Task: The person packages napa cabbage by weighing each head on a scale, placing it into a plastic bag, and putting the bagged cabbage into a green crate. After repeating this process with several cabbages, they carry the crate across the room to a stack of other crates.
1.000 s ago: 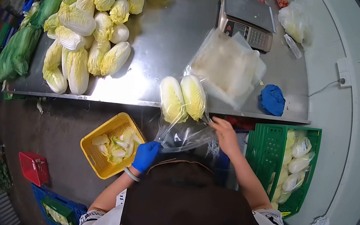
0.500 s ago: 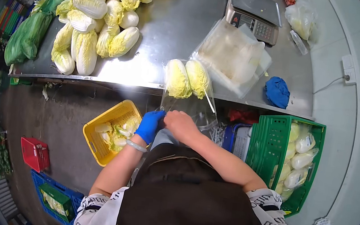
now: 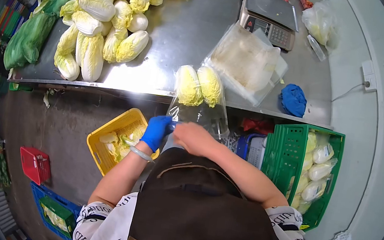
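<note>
Two napa cabbages, the left one (image 3: 189,86) and the right one (image 3: 209,86), lie side by side in a clear plastic bag (image 3: 207,118) at the table's front edge. The near end of the bag hangs over the edge towards me. My left hand (image 3: 157,132), in a blue glove, is closed at the bag's near left corner. Against it, my bare right hand (image 3: 193,137) is closed too, with its fingertips by the same gathered plastic. The fingertips of both hands are partly hidden.
Napa cabbages (image 3: 97,6) are heaped at the table's back left. A scale (image 3: 270,15), stacked plastic bags (image 3: 244,58) and a blue crumpled cloth-like thing (image 3: 293,100) lie to the right. A yellow basket (image 3: 99,153) and green crates (image 3: 285,157) stand below.
Both hands have come slightly closer to me, the right one turning over more. The near end of the bag is drawn out flatter, and the cabbages have barely moved.
</note>
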Action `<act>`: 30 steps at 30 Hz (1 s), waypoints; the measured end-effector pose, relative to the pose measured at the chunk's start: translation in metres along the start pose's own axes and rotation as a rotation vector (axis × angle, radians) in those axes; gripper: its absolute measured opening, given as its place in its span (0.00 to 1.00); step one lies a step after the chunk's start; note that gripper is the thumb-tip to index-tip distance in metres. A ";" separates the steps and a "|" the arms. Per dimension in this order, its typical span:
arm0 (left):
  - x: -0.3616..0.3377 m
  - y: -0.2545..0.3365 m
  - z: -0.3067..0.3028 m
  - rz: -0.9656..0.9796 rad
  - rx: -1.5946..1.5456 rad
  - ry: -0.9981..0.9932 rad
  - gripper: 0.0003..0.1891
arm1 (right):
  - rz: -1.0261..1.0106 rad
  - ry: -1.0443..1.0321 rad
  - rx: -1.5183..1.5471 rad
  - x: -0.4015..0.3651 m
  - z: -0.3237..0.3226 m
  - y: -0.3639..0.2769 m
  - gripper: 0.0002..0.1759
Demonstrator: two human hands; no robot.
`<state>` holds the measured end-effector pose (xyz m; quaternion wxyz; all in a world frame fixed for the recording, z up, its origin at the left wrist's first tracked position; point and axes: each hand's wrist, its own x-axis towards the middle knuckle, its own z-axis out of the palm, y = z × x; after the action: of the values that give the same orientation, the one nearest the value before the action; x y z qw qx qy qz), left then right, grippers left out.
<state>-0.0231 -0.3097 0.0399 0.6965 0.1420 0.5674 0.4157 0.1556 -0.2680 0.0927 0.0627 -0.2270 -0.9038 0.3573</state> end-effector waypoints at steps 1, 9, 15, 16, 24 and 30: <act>0.003 0.002 -0.002 0.033 0.035 0.009 0.11 | -0.015 0.006 0.251 -0.013 -0.006 -0.008 0.10; -0.012 0.013 0.005 -0.106 -0.083 -0.163 0.10 | 0.106 0.386 -0.047 -0.002 -0.002 -0.004 0.08; -0.009 0.013 -0.004 -0.240 -0.190 -0.235 0.09 | 0.161 0.218 -0.201 0.026 0.015 0.002 0.11; -0.008 0.011 -0.004 -0.220 -0.167 -0.248 0.09 | 0.174 0.189 -0.183 0.026 0.014 0.004 0.12; -0.009 0.019 -0.004 -0.278 -0.118 -0.119 0.14 | 0.096 0.150 0.267 0.004 -0.021 -0.003 0.12; -0.012 0.018 0.002 -0.212 0.017 -0.186 0.13 | 0.114 0.391 0.030 0.009 -0.008 0.005 0.08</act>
<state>-0.0289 -0.3074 0.0605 0.7849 0.1249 0.5158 0.3198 0.1516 -0.2554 0.0949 0.2200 -0.3418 -0.8547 0.3228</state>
